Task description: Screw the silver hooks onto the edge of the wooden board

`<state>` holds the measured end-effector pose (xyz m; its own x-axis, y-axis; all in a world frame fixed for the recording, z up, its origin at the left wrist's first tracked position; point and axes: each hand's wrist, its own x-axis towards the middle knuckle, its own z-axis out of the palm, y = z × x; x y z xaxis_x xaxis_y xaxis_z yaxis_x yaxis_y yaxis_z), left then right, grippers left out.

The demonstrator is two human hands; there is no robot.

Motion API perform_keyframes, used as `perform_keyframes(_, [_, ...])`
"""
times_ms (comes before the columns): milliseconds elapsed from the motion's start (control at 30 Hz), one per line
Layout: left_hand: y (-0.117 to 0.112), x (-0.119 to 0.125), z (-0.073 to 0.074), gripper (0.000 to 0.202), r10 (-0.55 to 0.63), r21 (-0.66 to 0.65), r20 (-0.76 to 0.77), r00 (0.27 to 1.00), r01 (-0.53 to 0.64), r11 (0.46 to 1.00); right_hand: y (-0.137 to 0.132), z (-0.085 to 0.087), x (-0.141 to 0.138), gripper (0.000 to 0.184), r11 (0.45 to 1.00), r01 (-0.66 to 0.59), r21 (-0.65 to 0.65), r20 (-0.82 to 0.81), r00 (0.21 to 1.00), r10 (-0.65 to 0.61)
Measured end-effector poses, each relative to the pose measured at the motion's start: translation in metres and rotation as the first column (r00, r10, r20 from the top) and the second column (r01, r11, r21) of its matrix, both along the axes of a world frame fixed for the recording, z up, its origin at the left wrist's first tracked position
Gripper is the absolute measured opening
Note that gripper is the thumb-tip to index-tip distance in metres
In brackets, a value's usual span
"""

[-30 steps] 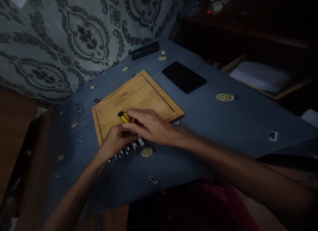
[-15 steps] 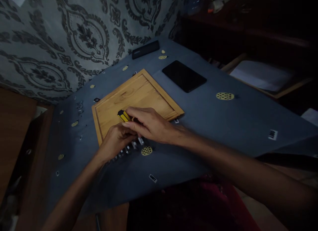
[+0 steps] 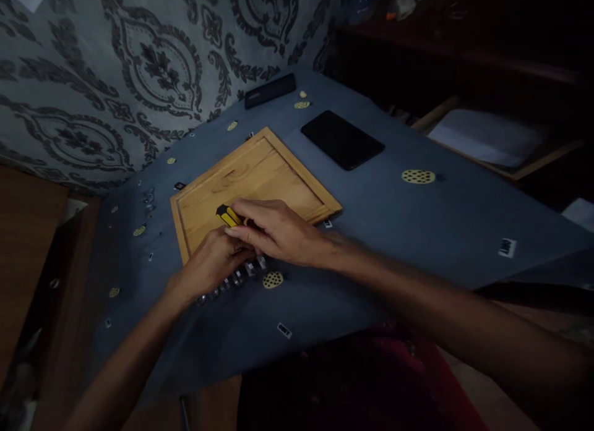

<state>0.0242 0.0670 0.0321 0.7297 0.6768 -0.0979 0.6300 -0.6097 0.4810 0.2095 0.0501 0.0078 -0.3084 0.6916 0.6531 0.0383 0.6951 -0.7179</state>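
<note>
My right hand (image 3: 278, 233) is closed around a screwdriver with a yellow and black handle (image 3: 228, 216), whose butt end sticks out past the thumb. Its shaft and tip are hidden under the hands. Right beside it, my left hand (image 3: 213, 258) is closed at the near edge of a framed wooden panel (image 3: 250, 177). What its fingers hold cannot be seen. Several small shiny metal pieces (image 3: 250, 268) stand in a row along that near edge, just below my hands.
The panel lies on a table with a blue pineapple-print cloth (image 3: 362, 233). Behind it are a black smartphone (image 3: 343, 139) and a dark phone case (image 3: 270, 91). Small metal parts (image 3: 147, 199) lie to the left. A patterned wall covering (image 3: 162, 66) borders the back.
Both hands keep nearly the same place and grip. The screwdriver handle has tilted or shifted very slightly left, and the whole view has moved a little.
</note>
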Motion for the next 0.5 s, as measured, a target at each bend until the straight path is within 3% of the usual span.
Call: perform_keyframes(500, [-0.0003, -0.0017, 0.0031, 0.015, -0.033, -0.045, 0.000, 0.999, 0.033, 0.998, -0.0013, 0.0010, 0.0005, 0.025, 0.999, 0.008, -0.038, 0.038, 0.999, -0.007])
